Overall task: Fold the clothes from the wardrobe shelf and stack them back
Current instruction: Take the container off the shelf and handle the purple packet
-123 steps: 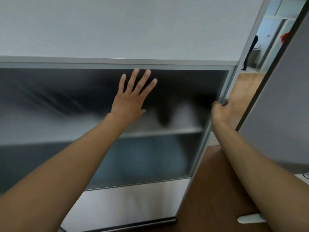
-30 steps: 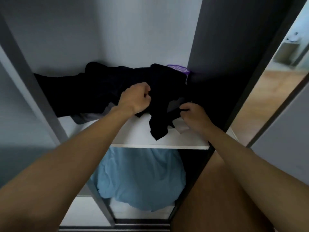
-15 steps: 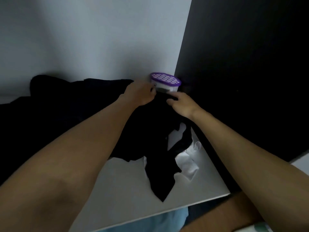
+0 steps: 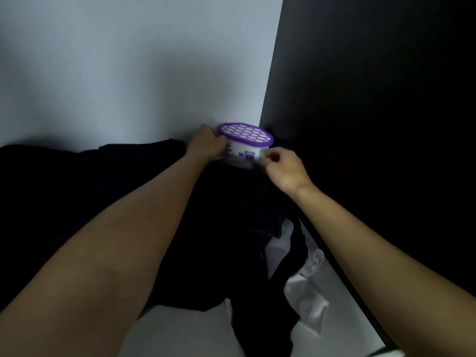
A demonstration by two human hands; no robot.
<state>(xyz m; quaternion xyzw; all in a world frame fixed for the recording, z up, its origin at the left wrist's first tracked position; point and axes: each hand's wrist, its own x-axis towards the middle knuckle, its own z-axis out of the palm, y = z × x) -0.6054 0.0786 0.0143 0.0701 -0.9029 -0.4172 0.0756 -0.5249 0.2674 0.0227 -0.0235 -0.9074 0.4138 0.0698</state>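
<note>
Your left hand point(image 4: 206, 145) and right hand point(image 4: 283, 168) both grip the purple-lidded tub point(image 4: 244, 140). Best move it aside first, then pull out the black clothes point(image 4: 231, 215) just in front.

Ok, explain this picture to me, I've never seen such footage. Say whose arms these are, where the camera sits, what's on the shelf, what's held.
No machine here: the two bare arms are a person's, and the single picture comes from a wide-angle camera on their head, looking forward and down, so the arms enter from the bottom edge. They reach onto a white wardrobe shelf. On it lies a heap of unfolded dark clothes, with a white garment at its right. In the back corner is a white tub with a purple perforated lid. The left hand grips its left side, the right hand its right front.
</note>
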